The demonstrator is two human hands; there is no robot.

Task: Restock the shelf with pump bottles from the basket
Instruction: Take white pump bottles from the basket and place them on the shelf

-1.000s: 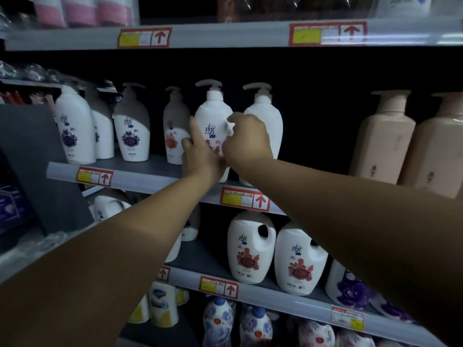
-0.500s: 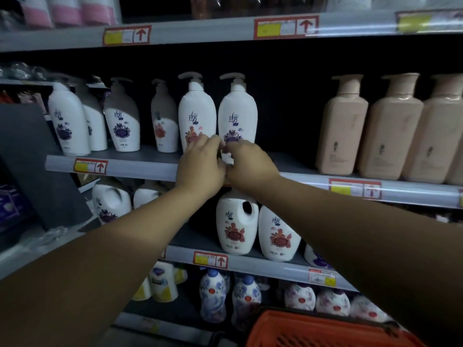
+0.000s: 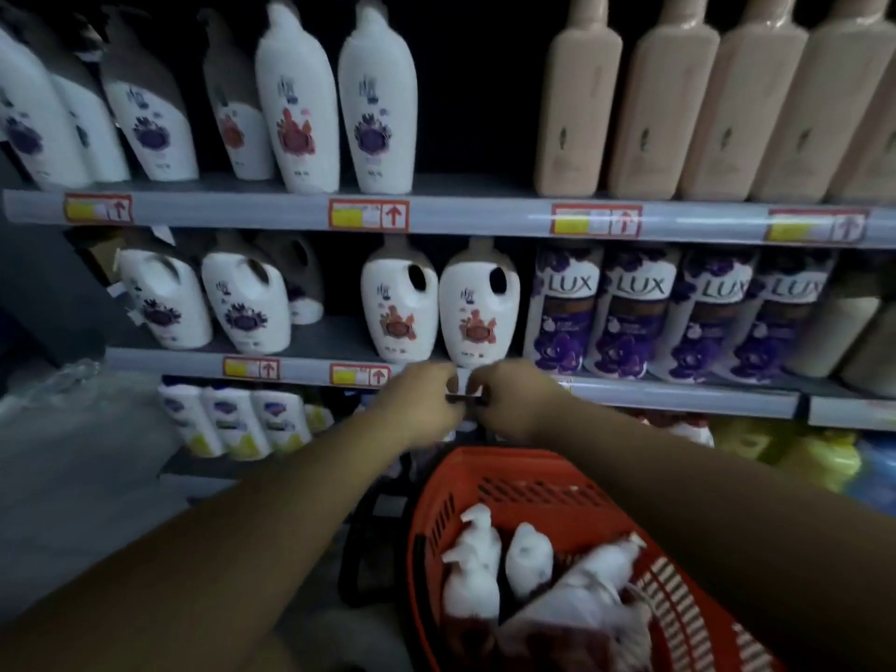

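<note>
Head: left hand (image 3: 419,405), right hand (image 3: 514,400) pinch thin dark bar (image 3: 465,398); slotted orange plastic basket (image 3: 489,482).

Dim, motion-blurred, wide-angle bowing at edges.

Grey shelf (image 3: 465,213) carries white pump bottles (image 3: 376,94)

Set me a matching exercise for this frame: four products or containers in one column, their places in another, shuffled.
Things:
1. beige bottles
2. purple LUX pouches
3. white jugs with handle holes
4. orange basket

Places:
A. bottom of view, holding white pump bottles
B. top shelf, right
C. middle shelf, centre
D. middle shelf, right

Pairs: 1-B, 2-D, 3-C, 4-A
</note>
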